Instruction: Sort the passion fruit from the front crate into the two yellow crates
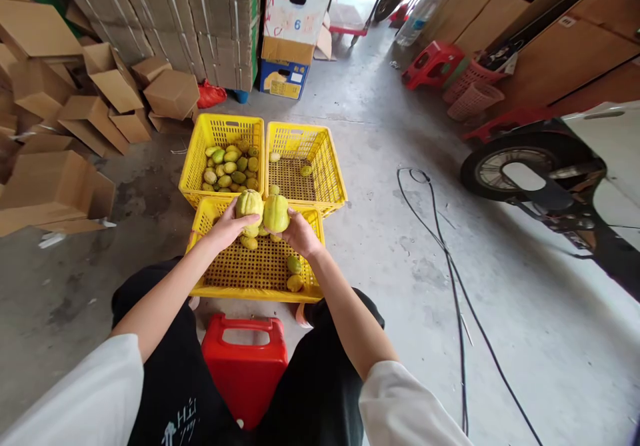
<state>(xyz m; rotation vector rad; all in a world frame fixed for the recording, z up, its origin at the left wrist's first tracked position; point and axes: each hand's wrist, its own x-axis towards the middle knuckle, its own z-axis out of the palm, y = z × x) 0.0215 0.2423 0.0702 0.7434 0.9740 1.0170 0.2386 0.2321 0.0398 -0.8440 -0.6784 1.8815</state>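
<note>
Above the near yellow crate (260, 293) I hold up two yellow-green ribbed fruits side by side. My left hand (231, 225) is closed round one fruit (249, 207), its thumb across the front. Around the other fruit (276, 214) my right hand (300, 231) is wrapped from the right side. Several smaller fruits (295, 283) lie in the near crate, some partly hidden below my hands. The far left crate (187, 174) holds many green and yellow fruits (230, 166). In the far right crate (337, 179) only a few fruits (306, 171) lie.
A red plastic stool (245, 373) stands between my legs. Cardboard boxes (65, 173) pile up at the left, and stacked cartons (210, 26) stand behind the crates. A black cable (450, 266) loops over the floor at right, near a parked motorbike (530, 173).
</note>
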